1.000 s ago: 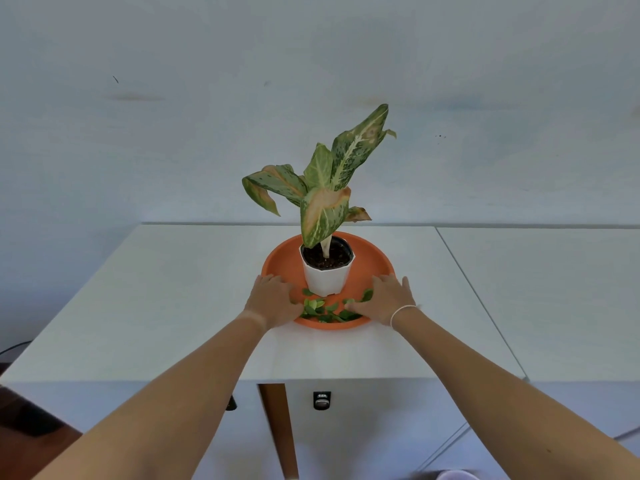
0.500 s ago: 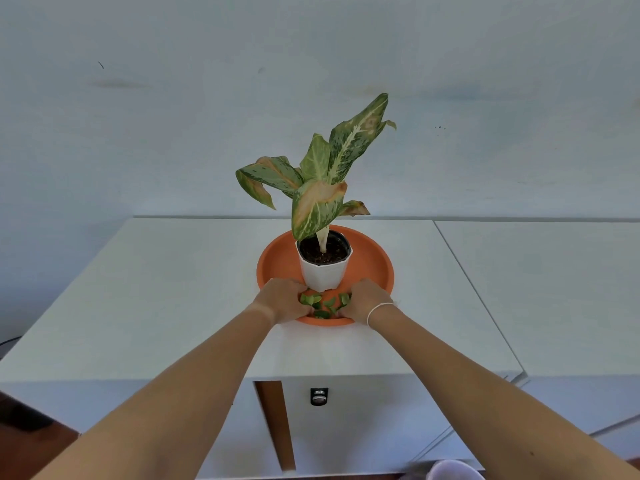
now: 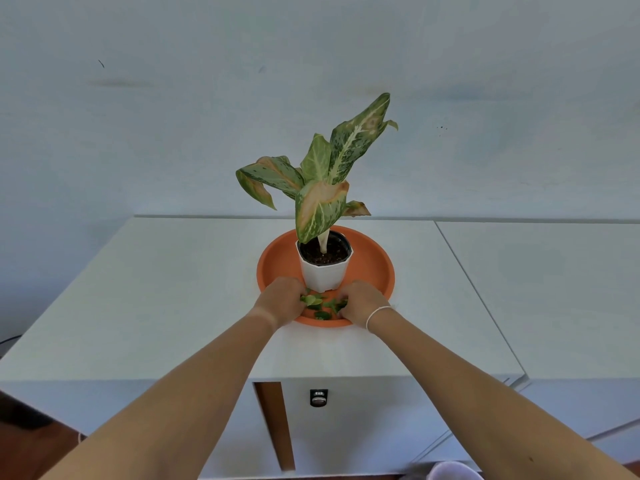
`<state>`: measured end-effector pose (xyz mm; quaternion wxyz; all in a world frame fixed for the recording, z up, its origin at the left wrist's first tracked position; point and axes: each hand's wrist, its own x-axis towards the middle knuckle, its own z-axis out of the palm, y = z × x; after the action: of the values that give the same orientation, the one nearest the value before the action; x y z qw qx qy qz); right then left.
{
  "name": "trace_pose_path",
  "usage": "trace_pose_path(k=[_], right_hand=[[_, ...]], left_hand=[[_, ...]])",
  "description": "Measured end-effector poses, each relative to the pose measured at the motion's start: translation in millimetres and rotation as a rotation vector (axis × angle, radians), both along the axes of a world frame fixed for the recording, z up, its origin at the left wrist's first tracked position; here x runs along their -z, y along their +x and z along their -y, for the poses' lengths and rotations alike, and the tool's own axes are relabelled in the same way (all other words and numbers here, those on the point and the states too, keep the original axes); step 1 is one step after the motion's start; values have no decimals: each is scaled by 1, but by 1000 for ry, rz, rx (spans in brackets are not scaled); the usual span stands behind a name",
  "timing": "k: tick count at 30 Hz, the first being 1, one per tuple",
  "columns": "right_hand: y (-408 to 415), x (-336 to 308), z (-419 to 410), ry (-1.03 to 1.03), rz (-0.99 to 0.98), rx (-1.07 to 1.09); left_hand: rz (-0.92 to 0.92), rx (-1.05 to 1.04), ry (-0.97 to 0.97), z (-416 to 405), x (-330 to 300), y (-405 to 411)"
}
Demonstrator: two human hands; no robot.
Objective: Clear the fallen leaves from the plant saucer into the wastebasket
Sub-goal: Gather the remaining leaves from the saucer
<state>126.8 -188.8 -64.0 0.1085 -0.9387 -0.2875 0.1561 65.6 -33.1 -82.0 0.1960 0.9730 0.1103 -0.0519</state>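
An orange saucer sits on a white table and carries a white pot with a variegated plant. Small green fallen leaves lie in a heap at the saucer's near edge, in front of the pot. My left hand and my right hand rest in the saucer on either side of that heap, fingers curled inward around leaves. Part of the heap is hidden under my fingers. A pale rounded rim, perhaps the wastebasket, shows at the bottom edge.
A second white tabletop adjoins on the right. A wall stands right behind the table. Below the near edge are a white front panel with a small dark lock and a wooden leg.
Both hands have closed in from the saucer's sides toward each other, pushing the scattered leaves into a tighter heap and curling around them.
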Motion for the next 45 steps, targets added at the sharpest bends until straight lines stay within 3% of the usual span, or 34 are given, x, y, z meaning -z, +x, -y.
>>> trace_pose_path(k=[4,10,27,33,45], right_hand=[[0,0,1,35,-30,-15],[3,4,2,88,-73,-76],[3,7,3,129,-93,-83],[3,2,-2,41,-91,-189],[-1,0,-2,37,-22,-174]], left_hand=[[47,-18,-41,1,0,-2],[-23,49,43,0,-2,0],[-80,10,-42,1,-9,-4],[-115,32,20,-4,-15,-6],[-130,42,51,-15,-16,-10]])
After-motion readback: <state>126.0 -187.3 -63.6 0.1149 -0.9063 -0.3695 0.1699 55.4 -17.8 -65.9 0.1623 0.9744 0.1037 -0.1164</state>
